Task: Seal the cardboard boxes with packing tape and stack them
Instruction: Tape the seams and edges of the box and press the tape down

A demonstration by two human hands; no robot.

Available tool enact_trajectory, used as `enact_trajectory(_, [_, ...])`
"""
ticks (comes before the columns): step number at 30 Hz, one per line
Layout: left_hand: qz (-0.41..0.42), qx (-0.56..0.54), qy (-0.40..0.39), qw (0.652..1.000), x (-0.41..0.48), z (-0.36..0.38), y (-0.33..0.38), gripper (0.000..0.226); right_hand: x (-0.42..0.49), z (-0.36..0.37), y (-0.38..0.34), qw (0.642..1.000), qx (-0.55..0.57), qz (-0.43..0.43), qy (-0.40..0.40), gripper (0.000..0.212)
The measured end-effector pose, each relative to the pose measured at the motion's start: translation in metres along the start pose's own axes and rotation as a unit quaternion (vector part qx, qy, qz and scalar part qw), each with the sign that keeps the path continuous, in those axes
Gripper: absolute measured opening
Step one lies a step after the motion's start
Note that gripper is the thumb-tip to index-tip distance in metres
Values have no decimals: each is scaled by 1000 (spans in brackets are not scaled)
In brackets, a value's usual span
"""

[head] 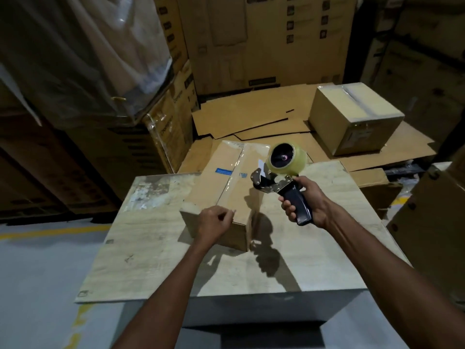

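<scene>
While the right hand [308, 201] wraps its fingers round the dark plastic handle of a metal-framed tape dispenser [279, 183] carrying a glossy yellowish-clear roll, the brown rectangular cardboard box [208, 192] lies on the pale, scuffed wood-grain counter [156, 248]. Its long axis runs away from the person, leaning slightly right, with a shiny clear tape strip [232, 177] along the top seam. The left hand [215, 222] rests curled on the box's near top edge; whether its fingers pinch tape cannot be told.

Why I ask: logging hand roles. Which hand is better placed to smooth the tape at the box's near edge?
Probably left: the left hand sits on the box at its near edge, by the tape; the right hand grips the tape dispenser, raised off the box.
</scene>
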State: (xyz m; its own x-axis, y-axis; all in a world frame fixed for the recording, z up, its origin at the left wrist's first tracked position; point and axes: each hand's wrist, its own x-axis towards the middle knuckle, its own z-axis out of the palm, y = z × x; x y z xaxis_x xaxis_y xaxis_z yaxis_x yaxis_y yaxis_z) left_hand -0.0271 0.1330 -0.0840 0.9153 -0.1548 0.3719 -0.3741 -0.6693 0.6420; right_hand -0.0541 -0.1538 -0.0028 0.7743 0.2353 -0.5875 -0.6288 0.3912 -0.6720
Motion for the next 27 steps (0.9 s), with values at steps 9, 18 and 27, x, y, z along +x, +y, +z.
enact_trajectory(9, [-103,-280,-18,954,33,-41,24,79,11,82,-7,995,-11,34,-88,63])
enact_trajectory(18, [-248,-512,126,812,7,-52,20,54,23,117,-31,994,-67,1,-91,58])
enact_trajectory(27, [-471,-573,34,670,31,-79,-7,39,6,140,-70,979,-192,-38,-65,61])
